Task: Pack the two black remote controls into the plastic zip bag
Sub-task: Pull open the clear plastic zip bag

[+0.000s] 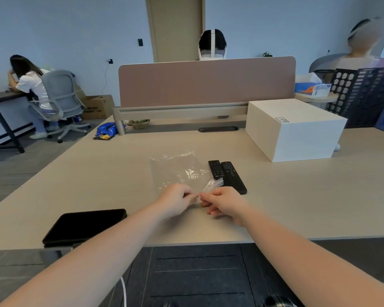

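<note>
A clear plastic zip bag [177,170] lies flat on the beige desk [98,185], its near edge lifted between my hands. My left hand [175,199] pinches that edge from the left and my right hand [223,201] pinches it from the right, fingertips almost touching. Two black remote controls lie side by side just right of the bag: a shorter one [216,169] and a longer one [233,177]. A corner of the bag rests over the near end of the shorter remote. Both remotes are outside the bag.
A black tablet [84,226] lies at the desk's near left edge. A white box [295,129] stands at the right rear, a blue packet [106,129] at the left rear by the divider panel [206,82]. People sit beyond the desk.
</note>
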`<move>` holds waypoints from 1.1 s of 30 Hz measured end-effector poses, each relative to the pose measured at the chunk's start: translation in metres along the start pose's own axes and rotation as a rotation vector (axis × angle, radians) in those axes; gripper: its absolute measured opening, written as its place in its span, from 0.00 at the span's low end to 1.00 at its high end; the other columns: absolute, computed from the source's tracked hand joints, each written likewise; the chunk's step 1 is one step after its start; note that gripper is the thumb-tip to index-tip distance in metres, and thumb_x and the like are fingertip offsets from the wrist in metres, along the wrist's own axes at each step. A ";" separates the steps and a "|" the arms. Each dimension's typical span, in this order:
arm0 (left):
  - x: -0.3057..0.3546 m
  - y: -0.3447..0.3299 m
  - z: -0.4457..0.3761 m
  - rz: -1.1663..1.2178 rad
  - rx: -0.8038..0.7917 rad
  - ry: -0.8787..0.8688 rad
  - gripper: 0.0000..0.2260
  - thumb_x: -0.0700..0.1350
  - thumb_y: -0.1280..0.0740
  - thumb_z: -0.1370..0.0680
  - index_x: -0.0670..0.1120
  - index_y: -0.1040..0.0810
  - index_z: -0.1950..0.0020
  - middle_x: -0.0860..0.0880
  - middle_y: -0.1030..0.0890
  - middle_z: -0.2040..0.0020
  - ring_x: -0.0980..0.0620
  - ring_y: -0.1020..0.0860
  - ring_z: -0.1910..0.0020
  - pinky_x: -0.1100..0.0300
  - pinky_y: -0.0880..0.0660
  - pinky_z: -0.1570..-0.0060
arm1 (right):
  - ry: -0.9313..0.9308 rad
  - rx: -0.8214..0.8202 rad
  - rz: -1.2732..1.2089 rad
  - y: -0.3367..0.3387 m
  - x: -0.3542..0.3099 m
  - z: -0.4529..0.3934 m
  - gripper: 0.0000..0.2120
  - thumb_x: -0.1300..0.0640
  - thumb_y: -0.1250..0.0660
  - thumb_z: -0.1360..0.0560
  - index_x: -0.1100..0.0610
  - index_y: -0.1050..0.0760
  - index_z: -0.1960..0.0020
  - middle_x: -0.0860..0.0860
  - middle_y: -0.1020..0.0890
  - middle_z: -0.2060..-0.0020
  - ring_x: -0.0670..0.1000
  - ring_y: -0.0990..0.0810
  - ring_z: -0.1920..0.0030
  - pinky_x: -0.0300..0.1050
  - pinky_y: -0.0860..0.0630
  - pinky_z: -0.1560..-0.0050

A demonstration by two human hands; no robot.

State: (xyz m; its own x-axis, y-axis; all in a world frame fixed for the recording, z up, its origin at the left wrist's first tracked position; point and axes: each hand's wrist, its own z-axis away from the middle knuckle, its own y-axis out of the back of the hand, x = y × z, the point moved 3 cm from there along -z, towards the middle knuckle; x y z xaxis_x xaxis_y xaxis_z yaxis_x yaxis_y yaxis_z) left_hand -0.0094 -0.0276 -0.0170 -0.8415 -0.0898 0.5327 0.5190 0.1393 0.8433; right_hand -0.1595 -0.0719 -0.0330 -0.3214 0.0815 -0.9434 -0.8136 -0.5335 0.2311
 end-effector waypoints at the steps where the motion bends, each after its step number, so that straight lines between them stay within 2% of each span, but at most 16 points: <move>1: 0.000 -0.002 0.000 -0.003 -0.012 0.001 0.12 0.47 0.36 0.23 0.41 0.20 0.60 0.46 0.23 0.65 0.46 0.27 0.63 0.56 0.32 0.62 | 0.001 0.006 -0.003 0.000 0.000 -0.001 0.12 0.50 0.32 0.25 0.60 0.19 0.51 0.55 0.16 0.56 0.49 0.20 0.64 0.41 0.20 0.65; 3: 0.001 -0.005 -0.001 -0.016 -0.055 -0.017 0.11 0.46 0.36 0.23 0.40 0.20 0.58 0.41 0.19 0.61 0.44 0.25 0.60 0.54 0.29 0.59 | 0.005 0.018 -0.021 0.000 0.002 -0.001 0.11 0.52 0.32 0.25 0.60 0.19 0.52 0.56 0.16 0.57 0.48 0.20 0.65 0.40 0.19 0.65; 5: 0.004 -0.007 -0.001 -0.004 -0.090 -0.034 0.09 0.45 0.36 0.23 0.41 0.18 0.55 0.41 0.17 0.56 0.44 0.22 0.57 0.53 0.26 0.53 | 0.013 0.028 -0.033 0.000 0.002 -0.001 0.10 0.54 0.32 0.25 0.60 0.19 0.55 0.56 0.16 0.59 0.48 0.20 0.66 0.41 0.18 0.64; 7: 0.004 -0.009 -0.004 0.011 -0.095 -0.037 0.08 0.45 0.35 0.23 0.42 0.18 0.54 0.42 0.17 0.56 0.43 0.21 0.55 0.52 0.25 0.51 | 0.019 0.036 -0.043 0.000 0.001 -0.001 0.09 0.55 0.31 0.25 0.61 0.19 0.56 0.57 0.17 0.60 0.48 0.20 0.67 0.41 0.18 0.63; 11: 0.004 -0.009 -0.007 -0.010 -0.053 -0.047 0.07 0.45 0.34 0.24 0.44 0.18 0.55 0.46 0.19 0.60 0.46 0.23 0.59 0.55 0.27 0.56 | 0.024 0.045 -0.058 0.000 0.000 -0.001 0.11 0.56 0.30 0.26 0.66 0.19 0.55 0.58 0.18 0.62 0.48 0.21 0.69 0.37 0.19 0.67; 15: 0.010 -0.011 -0.006 -0.042 -0.015 -0.074 0.06 0.44 0.34 0.24 0.44 0.18 0.54 0.45 0.17 0.56 0.50 0.26 0.60 0.60 0.31 0.58 | 0.037 0.046 -0.035 -0.001 0.001 0.000 0.09 0.60 0.32 0.25 0.67 0.20 0.56 0.58 0.19 0.64 0.47 0.22 0.70 0.37 0.20 0.66; 19: 0.014 -0.009 -0.006 -0.030 -0.008 -0.069 0.06 0.42 0.35 0.23 0.43 0.18 0.54 0.45 0.17 0.54 0.51 0.27 0.59 0.61 0.32 0.57 | 0.054 0.048 -0.063 -0.001 0.002 0.002 0.08 0.59 0.33 0.24 0.65 0.20 0.57 0.57 0.18 0.65 0.48 0.21 0.69 0.37 0.20 0.66; 23: 0.016 -0.008 -0.006 -0.039 -0.041 -0.064 0.06 0.43 0.35 0.23 0.44 0.19 0.54 0.45 0.17 0.53 0.51 0.26 0.58 0.58 0.29 0.55 | 0.089 0.060 -0.033 -0.001 0.004 0.004 0.07 0.61 0.34 0.24 0.64 0.21 0.56 0.55 0.20 0.66 0.48 0.22 0.68 0.37 0.21 0.68; 26: 0.020 -0.013 -0.005 -0.046 -0.053 -0.056 0.05 0.43 0.36 0.23 0.44 0.21 0.54 0.45 0.18 0.53 0.47 0.24 0.55 0.53 0.26 0.51 | 0.128 0.094 -0.046 0.000 0.005 0.006 0.08 0.62 0.35 0.24 0.60 0.23 0.61 0.54 0.23 0.68 0.48 0.24 0.69 0.36 0.21 0.70; 29: 0.024 -0.016 -0.006 -0.056 -0.056 -0.034 0.05 0.43 0.37 0.22 0.44 0.22 0.53 0.45 0.19 0.52 0.45 0.24 0.52 0.54 0.28 0.51 | 0.145 0.112 -0.077 0.002 0.005 0.008 0.08 0.63 0.36 0.24 0.60 0.23 0.61 0.55 0.23 0.67 0.49 0.24 0.69 0.39 0.20 0.67; 33: 0.026 -0.016 -0.006 0.017 -0.042 -0.013 0.05 0.42 0.37 0.23 0.47 0.25 0.59 0.48 0.23 0.58 0.49 0.27 0.57 0.59 0.31 0.56 | 0.147 0.097 -0.081 0.004 0.006 0.007 0.05 0.63 0.36 0.24 0.62 0.22 0.57 0.55 0.22 0.65 0.49 0.22 0.68 0.44 0.18 0.62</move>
State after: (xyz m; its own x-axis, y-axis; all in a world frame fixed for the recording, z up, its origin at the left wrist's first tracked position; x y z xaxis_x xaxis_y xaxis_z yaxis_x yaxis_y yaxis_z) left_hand -0.0387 -0.0385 -0.0162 -0.8342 -0.0745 0.5464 0.5390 0.0991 0.8364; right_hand -0.1683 -0.0676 -0.0358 -0.1846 -0.0073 -0.9828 -0.8791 -0.4459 0.1684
